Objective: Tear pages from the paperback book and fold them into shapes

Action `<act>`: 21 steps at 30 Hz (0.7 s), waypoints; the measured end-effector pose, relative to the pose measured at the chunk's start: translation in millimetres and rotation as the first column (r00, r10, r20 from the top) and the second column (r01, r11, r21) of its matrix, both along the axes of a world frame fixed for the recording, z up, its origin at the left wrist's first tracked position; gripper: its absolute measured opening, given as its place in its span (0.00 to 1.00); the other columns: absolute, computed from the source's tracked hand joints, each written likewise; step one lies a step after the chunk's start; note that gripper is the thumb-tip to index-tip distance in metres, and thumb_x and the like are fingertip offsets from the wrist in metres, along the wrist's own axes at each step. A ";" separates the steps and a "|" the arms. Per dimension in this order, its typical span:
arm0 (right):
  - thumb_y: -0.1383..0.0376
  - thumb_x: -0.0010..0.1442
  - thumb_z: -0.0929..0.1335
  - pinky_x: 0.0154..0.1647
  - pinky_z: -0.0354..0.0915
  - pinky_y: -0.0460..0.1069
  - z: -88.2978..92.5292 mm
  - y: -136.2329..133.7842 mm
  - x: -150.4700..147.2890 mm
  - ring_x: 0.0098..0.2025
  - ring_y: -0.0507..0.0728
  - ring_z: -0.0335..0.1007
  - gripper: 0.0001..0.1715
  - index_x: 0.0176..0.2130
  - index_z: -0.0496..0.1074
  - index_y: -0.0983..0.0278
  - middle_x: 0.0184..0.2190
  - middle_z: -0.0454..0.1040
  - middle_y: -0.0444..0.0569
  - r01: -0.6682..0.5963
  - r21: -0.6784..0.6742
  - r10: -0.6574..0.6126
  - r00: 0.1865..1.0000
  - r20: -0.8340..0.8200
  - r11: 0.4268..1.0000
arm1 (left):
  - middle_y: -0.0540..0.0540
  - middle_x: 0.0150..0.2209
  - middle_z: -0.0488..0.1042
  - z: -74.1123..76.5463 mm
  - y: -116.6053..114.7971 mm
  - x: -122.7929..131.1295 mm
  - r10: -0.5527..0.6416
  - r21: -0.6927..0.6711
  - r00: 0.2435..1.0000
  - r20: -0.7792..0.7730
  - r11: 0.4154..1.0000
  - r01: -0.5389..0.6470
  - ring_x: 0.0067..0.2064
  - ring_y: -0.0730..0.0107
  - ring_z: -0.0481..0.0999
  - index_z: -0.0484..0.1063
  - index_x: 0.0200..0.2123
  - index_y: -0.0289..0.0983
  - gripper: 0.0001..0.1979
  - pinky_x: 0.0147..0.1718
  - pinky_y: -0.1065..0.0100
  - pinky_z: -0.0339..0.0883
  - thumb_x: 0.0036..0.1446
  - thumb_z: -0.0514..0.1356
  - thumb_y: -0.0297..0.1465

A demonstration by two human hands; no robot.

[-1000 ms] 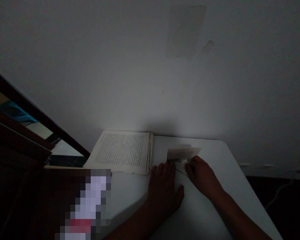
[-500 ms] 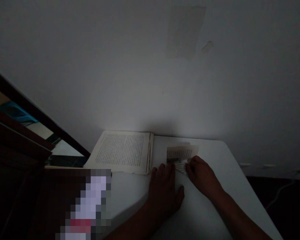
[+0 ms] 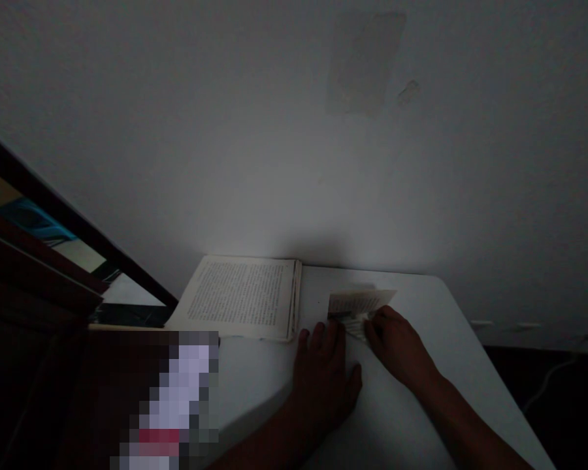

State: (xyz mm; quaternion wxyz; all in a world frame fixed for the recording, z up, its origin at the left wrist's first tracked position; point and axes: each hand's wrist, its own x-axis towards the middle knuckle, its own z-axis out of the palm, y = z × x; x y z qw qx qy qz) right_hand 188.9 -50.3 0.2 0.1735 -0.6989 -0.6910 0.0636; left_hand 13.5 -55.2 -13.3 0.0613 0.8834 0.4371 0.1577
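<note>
One folded printed paper (image 3: 360,303) on smooth white table (image 3: 255,373); left hand (image 3: 323,373) spread flat; right hand (image 3: 396,346) pinching it.

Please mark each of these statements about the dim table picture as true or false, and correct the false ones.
1. The right hand has its fingers on the small printed paper. True.
2. The open book lies to the right of both hands. False: it lies to their left.
3. The left hand lies palm down on the white table. True.
4. The right hand holds a pen. False: no pen shows; its fingers are on the printed paper.
</note>
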 end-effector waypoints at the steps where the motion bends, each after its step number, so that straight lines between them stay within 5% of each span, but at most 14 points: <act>1: 0.65 0.62 0.59 0.36 0.62 0.48 -0.4 -0.2 0.1 0.32 0.55 0.67 0.19 0.25 0.72 0.65 0.27 0.67 0.50 0.003 -0.001 -0.003 1.000 0.006 1.000 | 0.39 0.59 0.59 0.0 0.0 0.0 0.000 0.002 1.000 0.000 1.000 0.000 0.58 0.48 0.57 0.57 0.59 0.34 0.28 0.54 0.44 0.49 0.59 0.48 0.41; 21: 0.66 0.61 0.59 0.34 0.61 0.47 0.5 -1.7 -2.0 0.31 0.55 0.67 0.18 0.24 0.71 0.66 0.26 0.67 0.50 0.006 0.020 -0.007 0.999 0.044 1.000 | 0.39 0.59 0.60 -1.7 -1.4 -0.5 0.004 -0.005 1.000 0.019 1.000 -0.004 0.58 0.48 0.57 0.57 0.59 0.32 0.28 0.55 0.44 0.48 0.58 0.49 0.41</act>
